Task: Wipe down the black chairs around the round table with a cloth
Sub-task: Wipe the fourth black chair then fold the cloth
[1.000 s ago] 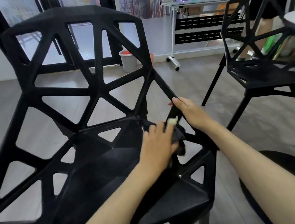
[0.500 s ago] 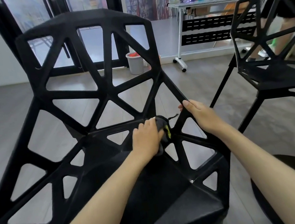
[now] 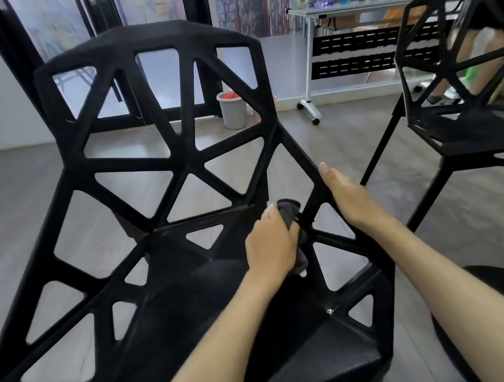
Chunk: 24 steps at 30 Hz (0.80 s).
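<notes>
From the head view I see both bare forearms reaching forward from the near edge over the black chair (image 3: 157, 158), an angular plastic shell cut through with triangular openings. My left hand (image 3: 270, 245) lies knuckles up at the right rear corner of the seat, fingers curled round a dark grey cloth (image 3: 289, 210), which is bunched against the junction where the seat meets the right side strut (a tail of it hangs below the palm). My right hand (image 3: 344, 193) rests on that slanted right strut, thumb stretched along the top of the bar; the other fingers fold over the far side, so I take it as gripping the bar.

A second black chair (image 3: 465, 75) of the same faceted make stands far right on thin straight legs, well apart from the first. Beyond, on the grey plank floor (image 3: 333, 142), a grey bucket (image 3: 233, 110) shows through the backrest, and a white wheeled tabletop (image 3: 348, 6) carries a row of bottles.
</notes>
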{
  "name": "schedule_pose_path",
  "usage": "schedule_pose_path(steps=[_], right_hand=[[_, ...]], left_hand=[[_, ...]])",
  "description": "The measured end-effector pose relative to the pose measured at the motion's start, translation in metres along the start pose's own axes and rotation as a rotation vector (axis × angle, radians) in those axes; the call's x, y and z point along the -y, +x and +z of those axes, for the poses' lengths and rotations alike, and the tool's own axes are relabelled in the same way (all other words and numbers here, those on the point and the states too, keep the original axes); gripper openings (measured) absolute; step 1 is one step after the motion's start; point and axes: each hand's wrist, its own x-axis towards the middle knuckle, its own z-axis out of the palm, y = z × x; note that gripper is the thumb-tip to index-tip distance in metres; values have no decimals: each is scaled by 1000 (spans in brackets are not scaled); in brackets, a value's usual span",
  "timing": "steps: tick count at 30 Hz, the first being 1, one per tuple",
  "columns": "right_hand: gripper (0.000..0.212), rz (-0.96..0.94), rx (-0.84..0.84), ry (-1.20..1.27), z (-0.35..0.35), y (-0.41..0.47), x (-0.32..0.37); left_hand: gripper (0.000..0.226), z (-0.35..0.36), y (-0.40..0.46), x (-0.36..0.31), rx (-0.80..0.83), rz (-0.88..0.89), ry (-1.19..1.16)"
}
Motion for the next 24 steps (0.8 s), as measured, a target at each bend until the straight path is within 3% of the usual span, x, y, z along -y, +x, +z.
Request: schedule_pose_path(steps=[4,8,11,14,19,22,24], right_hand=[[75,21,-35,74,0,0,2],[71,85,-77,167,-1,-1,2],[56,67,-107,159,-2,-2,1],[59,38,-109,130,-1,0,-3],[61,44,-97,71,-2,0,-4],[60,48,-101,146,-2,0,-3],[60,86,-173,313,-6,-2,-2]], left_hand=[[28,-1,-20,-40,34,-17,-139],[37,-6,-10,-67,-93,-20,-200],[37,-8,8,-72,-217,110,-167],[46,-3,9,-64,-219,213,-105],[38,1,1,-20,-66,-12,-123],[31,-10,11,-44,-114,66,-167],[38,-14,14,-69,-175,81,-214]])
